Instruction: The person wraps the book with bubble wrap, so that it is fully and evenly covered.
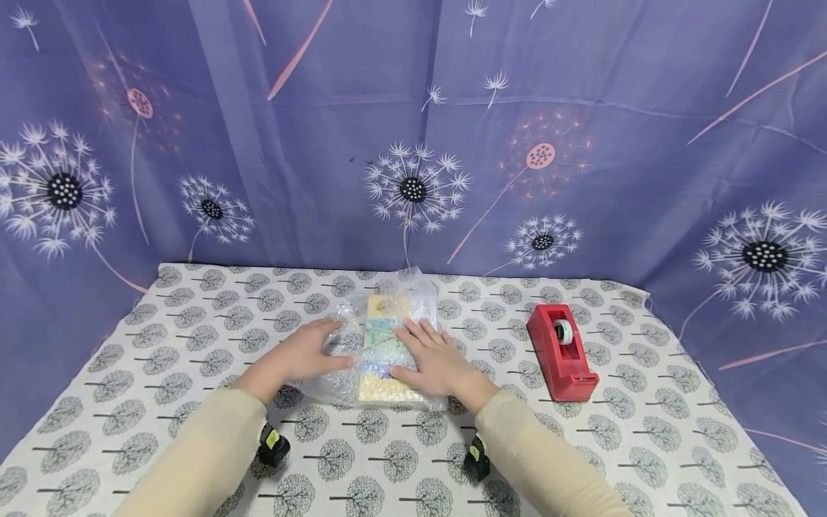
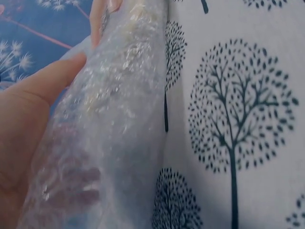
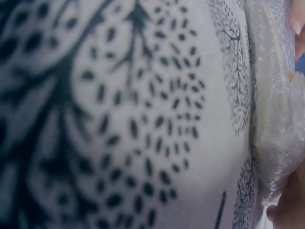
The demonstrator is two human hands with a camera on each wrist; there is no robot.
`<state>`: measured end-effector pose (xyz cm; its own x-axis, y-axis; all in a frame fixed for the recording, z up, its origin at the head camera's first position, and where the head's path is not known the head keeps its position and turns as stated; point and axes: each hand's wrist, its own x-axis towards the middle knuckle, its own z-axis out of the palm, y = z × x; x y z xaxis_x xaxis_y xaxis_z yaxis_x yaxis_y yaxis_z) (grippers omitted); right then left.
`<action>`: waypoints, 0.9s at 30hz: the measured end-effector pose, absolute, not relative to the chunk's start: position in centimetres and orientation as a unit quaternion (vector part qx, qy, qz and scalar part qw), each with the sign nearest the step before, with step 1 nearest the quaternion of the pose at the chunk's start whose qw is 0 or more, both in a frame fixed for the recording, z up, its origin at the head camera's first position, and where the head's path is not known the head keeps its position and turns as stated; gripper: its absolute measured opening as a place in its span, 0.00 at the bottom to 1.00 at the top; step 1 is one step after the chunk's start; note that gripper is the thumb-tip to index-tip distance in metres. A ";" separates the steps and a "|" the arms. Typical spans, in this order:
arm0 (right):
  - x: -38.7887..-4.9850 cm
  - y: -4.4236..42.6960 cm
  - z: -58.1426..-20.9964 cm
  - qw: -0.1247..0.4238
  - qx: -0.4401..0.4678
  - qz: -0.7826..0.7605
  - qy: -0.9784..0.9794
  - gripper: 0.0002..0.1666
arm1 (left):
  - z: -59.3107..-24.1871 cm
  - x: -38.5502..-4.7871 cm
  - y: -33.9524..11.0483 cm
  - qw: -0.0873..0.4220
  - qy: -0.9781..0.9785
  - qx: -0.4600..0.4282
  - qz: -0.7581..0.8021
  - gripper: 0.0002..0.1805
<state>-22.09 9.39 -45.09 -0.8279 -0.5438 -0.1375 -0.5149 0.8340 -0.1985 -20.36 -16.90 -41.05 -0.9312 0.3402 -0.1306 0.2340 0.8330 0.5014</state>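
Note:
A flat rectangular thing with a yellow, green and blue face (image 1: pixel 381 388) lies under clear bubble wrap (image 1: pixel 413 281) in the middle of the table. My left hand (image 1: pixel 304 352) holds the bubble wrap at its left side. In the left wrist view the thumb (image 2: pixel 52 78) lies over the bubble wrap (image 2: pixel 124 95), and its fingers show faintly through the plastic. My right hand (image 1: pixel 436 362) rests with spread fingers on the right part of the wrapped thing. Its wrapped edge (image 3: pixel 271 95) shows in the right wrist view.
A red tape dispenser (image 1: pixel 561 355) with a white roll (image 1: pixel 563 330) stands to the right of the bundle. The tablecloth (image 1: pixel 362 467) has a tree print. Behind the table hangs a blue-purple curtain (image 1: pixel 310 158) with dandelions.

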 end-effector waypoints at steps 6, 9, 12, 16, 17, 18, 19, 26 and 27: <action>-21.9 9.6 -45.4 0.099 -0.273 -0.074 0.954 0.47 | -41.5 -19.7 -18.2 0.140 0.942 0.123 0.280 0.55; -21.8 9.6 -45.4 0.102 -0.272 -0.080 0.954 0.47 | -41.4 -19.2 -18.9 0.143 0.942 0.106 0.285 0.57; -21.8 9.6 -45.3 0.098 -0.273 -0.083 0.953 0.47 | -40.9 -18.9 -19.7 0.149 0.940 0.105 0.289 0.58; -21.8 9.5 -45.0 0.093 -0.275 -0.082 0.953 0.47 | -40.4 -18.6 -21.0 0.159 0.927 0.137 0.311 0.50; -21.8 9.4 -45.0 0.092 -0.276 -0.082 0.953 0.46 | -40.3 -18.5 -21.3 0.162 0.922 0.148 0.318 0.45; -21.9 9.4 -44.9 0.093 -0.275 -0.082 0.953 0.46 | -40.3 -18.4 -21.6 0.167 0.917 0.158 0.326 0.39; -21.8 9.4 -44.9 0.094 -0.275 -0.082 0.953 0.46 | -40.1 -18.3 -21.8 0.174 0.911 0.166 0.334 0.33; -22.0 9.4 -44.9 0.093 -0.274 -0.083 0.954 0.46 | -38.9 -17.4 -22.5 0.227 0.898 0.182 0.329 0.09; -22.0 9.4 -44.9 0.093 -0.274 -0.083 0.953 0.46 | -38.9 -17.3 -22.6 0.235 0.897 0.181 0.329 0.08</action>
<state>-21.97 9.36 -44.89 -0.8320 -0.5387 -0.1327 -0.5078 0.8357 -0.2091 -17.27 -22.60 -38.86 -0.8243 0.4794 -0.3013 0.1708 0.7178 0.6750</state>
